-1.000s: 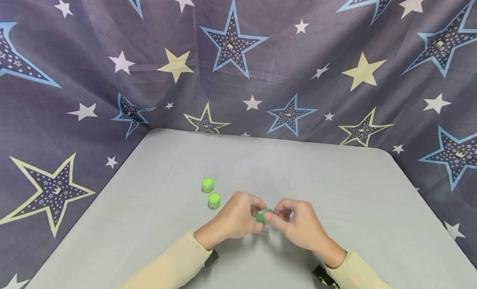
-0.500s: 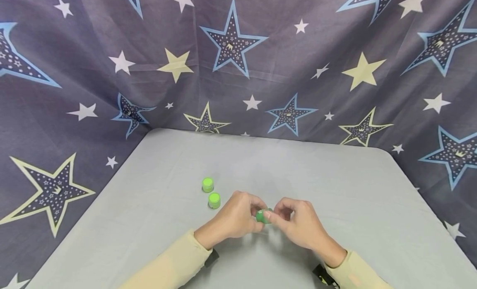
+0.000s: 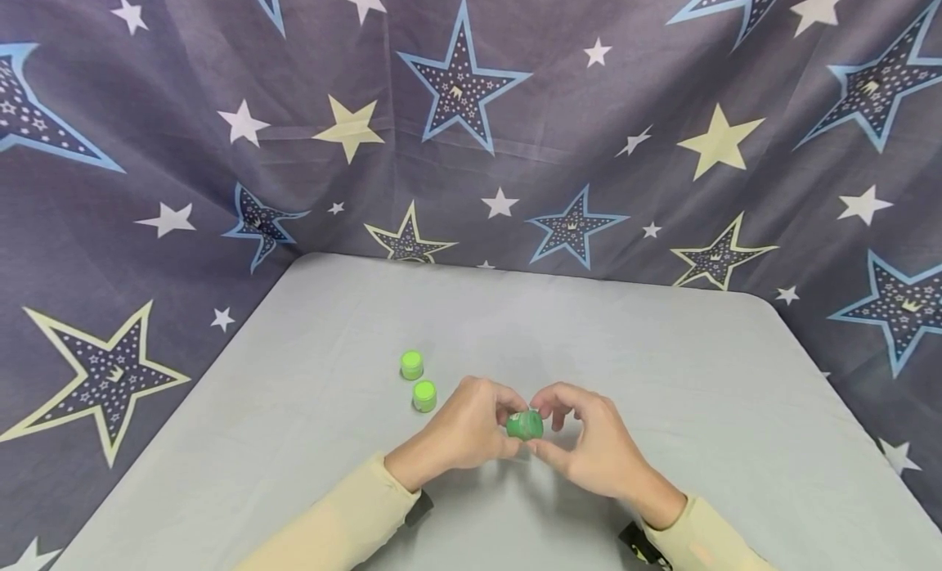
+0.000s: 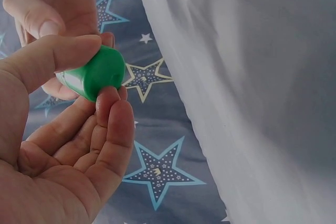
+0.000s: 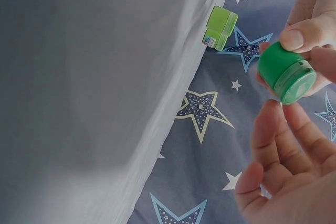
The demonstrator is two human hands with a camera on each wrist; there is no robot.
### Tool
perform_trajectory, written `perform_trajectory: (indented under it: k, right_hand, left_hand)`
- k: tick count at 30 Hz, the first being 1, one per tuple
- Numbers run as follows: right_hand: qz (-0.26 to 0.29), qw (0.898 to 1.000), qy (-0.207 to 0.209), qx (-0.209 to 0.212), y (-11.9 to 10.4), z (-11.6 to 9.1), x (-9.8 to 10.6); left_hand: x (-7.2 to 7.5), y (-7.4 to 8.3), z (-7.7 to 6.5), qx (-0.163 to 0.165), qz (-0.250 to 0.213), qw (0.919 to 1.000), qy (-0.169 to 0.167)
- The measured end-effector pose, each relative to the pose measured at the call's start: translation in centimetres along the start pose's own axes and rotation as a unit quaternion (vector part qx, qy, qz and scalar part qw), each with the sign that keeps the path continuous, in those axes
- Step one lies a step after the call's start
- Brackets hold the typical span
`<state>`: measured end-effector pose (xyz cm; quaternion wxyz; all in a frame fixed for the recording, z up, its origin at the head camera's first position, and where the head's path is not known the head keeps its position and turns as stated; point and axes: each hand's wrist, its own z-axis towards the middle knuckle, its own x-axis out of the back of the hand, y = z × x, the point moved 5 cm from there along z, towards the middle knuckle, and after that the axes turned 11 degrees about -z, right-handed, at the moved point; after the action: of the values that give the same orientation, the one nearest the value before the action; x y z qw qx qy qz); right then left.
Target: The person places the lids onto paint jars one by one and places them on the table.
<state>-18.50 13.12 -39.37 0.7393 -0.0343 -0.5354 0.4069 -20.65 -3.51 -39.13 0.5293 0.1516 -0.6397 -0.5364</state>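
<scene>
Near the front middle of the table, a small round green jar (image 3: pixel 525 424) with a clear band is held off the surface between both hands. My left hand (image 3: pixel 471 424) pinches it with thumb and fingers; in the left wrist view the left thumb (image 4: pixel 79 51) lies along its smooth green side. My right hand (image 3: pixel 589 440) is at the jar's other end, index fingertip at the upper edge and thumb tip at the lower edge. In the right wrist view the jar's flat green end (image 5: pixel 299 87) shows between the right fingers (image 5: pixel 268 129) and the left thumb. Contact of every right fingertip is hard to tell.
Two lime-green jars, one farther back (image 3: pixel 411 365) and one nearer (image 3: pixel 424 396), stand upright on the pale grey table (image 3: pixel 625 350), left of the hands. A dark star-patterned cloth (image 3: pixel 456 178) hangs behind and at both sides.
My right fingers have spread and shifted: the thumb moved from across the jar's front to its lower edge, so more of the green jar shows. The left hand and lime-green jars stay put.
</scene>
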Motion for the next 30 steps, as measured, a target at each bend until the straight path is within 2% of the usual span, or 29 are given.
perform_trajectory:
  k: [10,16,30]
  right_hand:
    - [0.000,1.000,0.001,0.002,-0.02,0.06,0.00]
    - [-0.002,1.000,0.003,-0.008,0.18,0.06,-0.09]
    - [0.006,0.999,-0.002,-0.047,0.56,0.03,-0.27]
  left_hand:
    - [0.00,-0.06,0.02,0.009,-0.010,0.9999,-0.001]
    - [0.01,-0.07,0.01,0.016,-0.012,0.9998,-0.001]
    - [-0.04,0.30,-0.08,0.007,-0.008,0.9999,-0.002]
